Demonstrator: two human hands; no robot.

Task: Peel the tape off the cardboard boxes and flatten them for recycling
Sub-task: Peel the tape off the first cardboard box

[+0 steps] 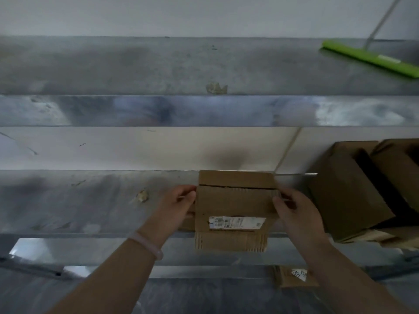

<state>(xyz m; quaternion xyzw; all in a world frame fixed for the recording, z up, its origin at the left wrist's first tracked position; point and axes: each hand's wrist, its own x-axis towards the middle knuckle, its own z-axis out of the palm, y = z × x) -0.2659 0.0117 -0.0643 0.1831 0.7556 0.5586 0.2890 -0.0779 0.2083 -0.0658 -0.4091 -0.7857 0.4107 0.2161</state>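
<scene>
The left hand (179, 205) and the right hand (294, 214) are holding a small brown cardboard box (233, 200) between them, just above the grey metal counter (90, 200). The left hand's fingers are curling round the box's left edge; the right hand's fingers and thumb are clamping its upper right edge. A dark seam is running across the box's top panel, level with both sets of fingertips. A white printed label (237, 222) is sitting lower on its face, and below that the surface is looking torn, with ribbed corrugation showing. Just right of the right hand, larger brown cardboard boxes (344, 196) are standing on the counter. A pale bracelet (147, 244) is circling the left wrist.
</scene>
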